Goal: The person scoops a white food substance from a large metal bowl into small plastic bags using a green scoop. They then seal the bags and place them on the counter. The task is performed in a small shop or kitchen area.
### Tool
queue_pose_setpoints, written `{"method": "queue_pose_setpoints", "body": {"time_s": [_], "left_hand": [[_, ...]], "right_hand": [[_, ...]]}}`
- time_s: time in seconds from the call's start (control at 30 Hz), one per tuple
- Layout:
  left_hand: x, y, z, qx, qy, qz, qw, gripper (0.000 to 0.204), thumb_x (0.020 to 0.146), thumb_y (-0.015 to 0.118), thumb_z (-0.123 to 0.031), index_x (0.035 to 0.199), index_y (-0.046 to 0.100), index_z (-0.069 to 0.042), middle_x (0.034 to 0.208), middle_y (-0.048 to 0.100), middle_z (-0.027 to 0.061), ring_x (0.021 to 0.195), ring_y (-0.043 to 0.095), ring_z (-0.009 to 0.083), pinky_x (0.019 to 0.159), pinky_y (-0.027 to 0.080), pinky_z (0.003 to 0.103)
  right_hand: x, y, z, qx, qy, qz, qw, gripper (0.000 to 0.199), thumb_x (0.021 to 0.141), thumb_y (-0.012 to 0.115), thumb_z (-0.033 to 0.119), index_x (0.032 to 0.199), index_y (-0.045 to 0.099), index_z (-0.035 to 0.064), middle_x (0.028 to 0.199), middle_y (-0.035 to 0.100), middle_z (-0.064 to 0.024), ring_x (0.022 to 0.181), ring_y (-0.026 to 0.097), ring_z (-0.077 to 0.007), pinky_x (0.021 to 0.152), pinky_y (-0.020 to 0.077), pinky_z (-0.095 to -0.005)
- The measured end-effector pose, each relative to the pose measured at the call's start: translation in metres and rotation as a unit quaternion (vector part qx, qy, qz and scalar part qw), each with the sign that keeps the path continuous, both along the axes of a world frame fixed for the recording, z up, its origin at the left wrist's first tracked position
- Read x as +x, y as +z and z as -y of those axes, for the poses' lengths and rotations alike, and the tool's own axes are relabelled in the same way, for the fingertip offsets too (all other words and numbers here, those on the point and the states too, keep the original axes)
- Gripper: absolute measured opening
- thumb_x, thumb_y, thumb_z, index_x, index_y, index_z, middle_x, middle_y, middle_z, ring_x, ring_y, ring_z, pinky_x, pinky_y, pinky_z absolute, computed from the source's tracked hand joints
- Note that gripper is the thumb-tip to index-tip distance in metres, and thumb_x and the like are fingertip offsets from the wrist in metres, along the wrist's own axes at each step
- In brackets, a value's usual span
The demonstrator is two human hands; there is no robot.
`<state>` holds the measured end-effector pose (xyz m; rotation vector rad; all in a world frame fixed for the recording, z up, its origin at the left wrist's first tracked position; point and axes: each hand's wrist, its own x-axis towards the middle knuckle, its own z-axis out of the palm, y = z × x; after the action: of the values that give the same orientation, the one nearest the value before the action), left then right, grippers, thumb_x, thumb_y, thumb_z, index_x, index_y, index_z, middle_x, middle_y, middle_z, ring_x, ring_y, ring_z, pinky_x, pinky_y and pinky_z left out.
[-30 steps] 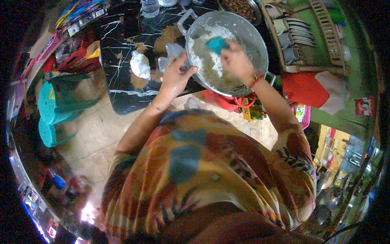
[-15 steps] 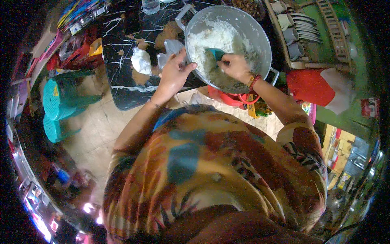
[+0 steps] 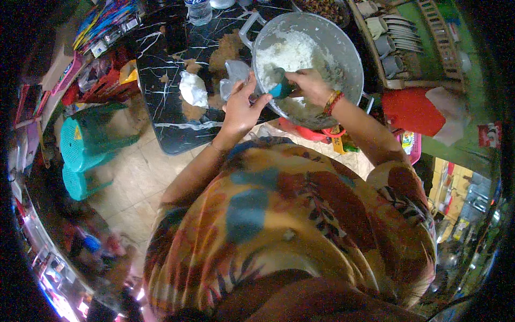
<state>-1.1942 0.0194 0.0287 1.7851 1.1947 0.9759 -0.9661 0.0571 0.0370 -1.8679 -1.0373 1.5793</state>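
A large grey metal pot (image 3: 346, 56) with loop handles stands on the black table and holds white, crumbly food (image 3: 292, 51). My right hand (image 3: 311, 86) is closed round a small teal scoop (image 3: 281, 90) inside the pot, near its left wall. Just outside that wall, my left hand (image 3: 242, 110) grips a clear plastic bag (image 3: 234, 74), its thumb pointing toward the scoop. Part of the bag is hidden behind the fingers. A filled white plastic bag (image 3: 193, 89) lies on the table left of my left hand.
The black marbled table (image 3: 182, 137) has brown patches on it. A water bottle (image 3: 199, 13) stands at its far side. A dish rack (image 3: 399, 84) with cups and plates is at the right. Teal stools (image 3: 75, 142) stand on the floor at the left.
The scoop has come up and left out of the white food, toward the pot's rim and my left hand. My left hand stays on the clear bag. The whole view has shifted slightly.
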Motion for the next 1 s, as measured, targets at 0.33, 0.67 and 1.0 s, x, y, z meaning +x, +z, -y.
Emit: {"method": "queue_pose_setpoints", "body": {"time_s": [0.33,0.67,1.0], "left_hand": [[-0.008,0.020,-0.004,-0.070,-0.016,0.009,0.997,0.068,0.080,0.070,-0.022,0.134,0.039,0.005,0.109,0.054,0.0195,0.082,0.056,0.0223,0.073,0.047,0.030],[-0.005,0.016,-0.005,-0.068,0.001,0.019,0.997,0.063,0.080,0.070,-0.020,0.132,0.043,0.003,0.103,0.054,0.0184,0.075,0.054,0.0199,0.071,0.046,0.030],[-0.011,0.007,-0.010,0.097,0.012,-0.092,0.991,0.065,0.080,0.070,-0.028,0.133,0.043,0.000,0.115,0.054,0.0217,0.091,0.058,0.0254,0.078,0.048,0.030]], "right_hand": [[-0.009,0.006,-0.027,0.042,0.056,-0.065,0.995,0.029,0.086,0.060,0.031,0.089,0.059,0.0021,0.080,0.058,-0.0057,0.073,0.061,-0.0175,0.065,0.0542,-0.0338],[-0.052,0.024,0.022,0.345,0.194,0.298,0.869,0.016,0.078,0.060,0.021,0.077,0.063,0.0055,0.076,0.062,-0.0191,0.066,0.061,-0.0377,0.059,0.0493,-0.0427],[0.010,0.032,0.039,0.172,0.135,0.086,0.972,0.028,0.090,0.055,0.029,0.079,0.058,0.0032,0.071,0.057,-0.0038,0.069,0.053,-0.0115,0.064,0.0449,-0.0284]]}}
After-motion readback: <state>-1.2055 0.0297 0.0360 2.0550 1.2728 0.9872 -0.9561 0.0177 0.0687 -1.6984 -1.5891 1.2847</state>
